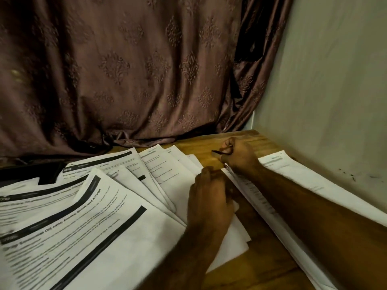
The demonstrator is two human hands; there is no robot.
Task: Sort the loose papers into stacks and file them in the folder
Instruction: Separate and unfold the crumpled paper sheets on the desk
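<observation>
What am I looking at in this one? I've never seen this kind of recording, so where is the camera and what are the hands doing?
There is no machine here. One camera worn on the person's head looks down at their own bare hands over a wooden table. Printed sheets lie fanned out on the left, and a neater stack lies on the right under the right forearm. The left hand rests on the fanned papers, fingers bent. The right hand pinches a small dark object, possibly a clip; it is too small to tell. A brown curtain hangs behind.
</observation>
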